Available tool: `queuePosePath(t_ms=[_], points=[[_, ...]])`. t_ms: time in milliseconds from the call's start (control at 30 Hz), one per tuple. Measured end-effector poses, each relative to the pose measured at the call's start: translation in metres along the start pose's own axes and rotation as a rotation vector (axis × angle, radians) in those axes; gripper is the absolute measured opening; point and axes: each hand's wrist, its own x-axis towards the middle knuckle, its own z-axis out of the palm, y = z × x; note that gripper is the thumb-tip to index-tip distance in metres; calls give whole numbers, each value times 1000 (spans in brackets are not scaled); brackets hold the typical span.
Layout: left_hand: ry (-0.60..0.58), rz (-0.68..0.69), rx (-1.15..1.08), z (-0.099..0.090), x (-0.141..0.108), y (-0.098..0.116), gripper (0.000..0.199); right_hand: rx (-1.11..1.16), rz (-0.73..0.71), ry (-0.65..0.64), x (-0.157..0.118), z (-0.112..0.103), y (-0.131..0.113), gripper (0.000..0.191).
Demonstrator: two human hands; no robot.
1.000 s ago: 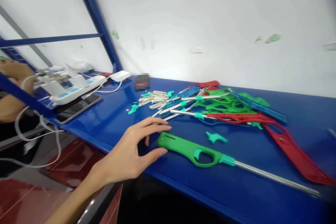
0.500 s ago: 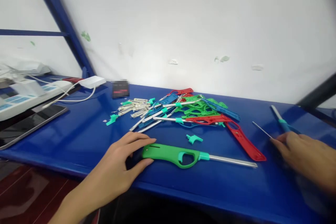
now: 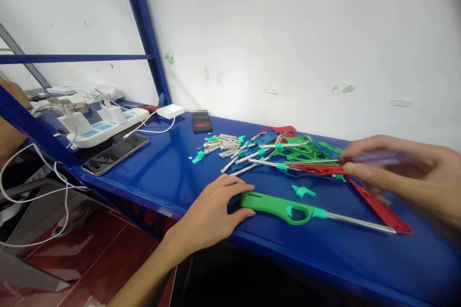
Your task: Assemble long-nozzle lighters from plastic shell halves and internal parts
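A green lighter (image 3: 272, 205) with a long metal tube lies flat near the front edge. My left hand (image 3: 212, 211) grips its handle end between thumb and fingers. At the right, my right hand (image 3: 406, 172) holds a screwdriver (image 3: 378, 157) with a purplish handle, its thin shaft pointing left over the pile. Behind the green lighter is a loose teal trigger piece (image 3: 303, 191). Green shells (image 3: 306, 153), a blue shell (image 3: 264, 139) and a red shell (image 3: 382, 206) lie in the pile with metal tubes.
Small pale parts (image 3: 225, 144) lie left of the pile. Farther left are a phone (image 3: 115, 154), a white power strip (image 3: 108, 127) with cables and a dark box (image 3: 202, 122). A blue frame post (image 3: 144, 24) rises at the left. Part of another person shows at the far left.
The view has turned left. My right hand has moved in toward the pile with the screwdriver, now clearly seen. My left hand still grips the green lighter.
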Motion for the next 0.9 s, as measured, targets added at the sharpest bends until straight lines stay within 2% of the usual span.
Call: queuePosePath(t_ms=[33,133,233,367,467,600,900], points=[[1,-1,-1,0,0,0,41,121,11,-96,0,11,-8,43],[4,7,-4,0,1,2,41,214,-63,-87,-5,41,-21,41],[5,24,-1,0,2,2,40,216,-129,-96,-18,69,-26,33],[19,46,12,2,3,0,40,187,-265,-235,-26,94,-33,30],[35,61,20,4,2,-1,39,156,-376,-307,-21,103,-35,27],[46,81,23,5,2,-2,38,156,-454,-284,-14,109,-28,26],[41,96,43,4,3,-1,36,180,-422,-284,-13,117,-18,22]])
